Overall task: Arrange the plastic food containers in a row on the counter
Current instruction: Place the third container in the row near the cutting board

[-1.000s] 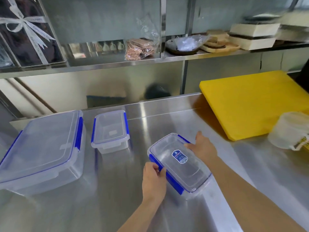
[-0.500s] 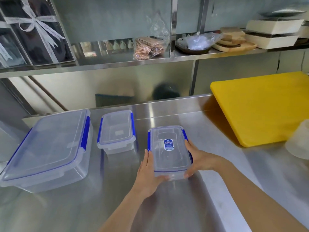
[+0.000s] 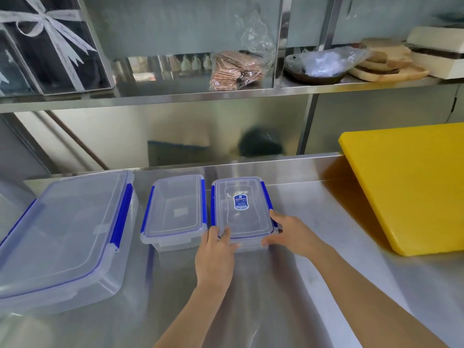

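At centre frame, a left hand (image 3: 216, 254) and right hand (image 3: 291, 234) grip the near corners of a labelled container (image 3: 242, 209) on the steel counter (image 3: 313, 285), best squared just beside the middle container (image 3: 174, 213), with the large container (image 3: 62, 234) at left.

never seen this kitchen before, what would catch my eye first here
Probably the bright yellow cutting board on the right of the steel counter. Next, three clear blue-clipped containers lined up at left, with the left hand and right hand gripping the labelled container at the row's right end.
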Tool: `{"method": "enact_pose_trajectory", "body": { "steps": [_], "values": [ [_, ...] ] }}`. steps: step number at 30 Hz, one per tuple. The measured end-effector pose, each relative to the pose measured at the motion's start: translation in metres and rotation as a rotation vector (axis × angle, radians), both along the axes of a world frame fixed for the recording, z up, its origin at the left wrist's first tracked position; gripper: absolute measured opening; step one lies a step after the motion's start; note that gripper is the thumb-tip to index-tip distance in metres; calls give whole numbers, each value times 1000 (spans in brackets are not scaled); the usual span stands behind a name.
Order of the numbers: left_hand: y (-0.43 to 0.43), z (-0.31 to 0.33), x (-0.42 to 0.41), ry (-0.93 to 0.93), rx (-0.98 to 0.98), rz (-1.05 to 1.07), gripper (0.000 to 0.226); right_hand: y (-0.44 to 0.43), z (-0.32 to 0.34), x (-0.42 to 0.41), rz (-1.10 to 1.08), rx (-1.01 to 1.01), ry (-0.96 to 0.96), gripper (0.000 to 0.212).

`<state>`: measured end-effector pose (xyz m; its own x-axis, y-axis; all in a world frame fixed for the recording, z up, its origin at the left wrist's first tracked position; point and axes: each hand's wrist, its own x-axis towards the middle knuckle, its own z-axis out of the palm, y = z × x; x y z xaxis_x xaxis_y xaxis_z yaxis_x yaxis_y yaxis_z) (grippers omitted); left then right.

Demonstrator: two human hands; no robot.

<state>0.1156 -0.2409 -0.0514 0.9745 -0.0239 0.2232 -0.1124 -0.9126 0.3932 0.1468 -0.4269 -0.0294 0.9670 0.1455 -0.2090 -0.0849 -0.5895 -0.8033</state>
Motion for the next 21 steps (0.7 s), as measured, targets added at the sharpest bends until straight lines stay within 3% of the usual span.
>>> {"method": "enact_pose_trajectory", "body": {
  "steps": [4, 9, 21],
  "values": [
    [0, -2, 17, 25, -10, 44, 43, 5, -2, 19, -11, -34, -45, 69],
    [-7, 1, 18, 207, -30, 28, 60, 4, -10, 20, -34, 18, -89, 71],
    [-55, -3, 15, 173, -148, -170, 57, -45, -15, 7, -235, 107, -105, 52]
  ]
}}
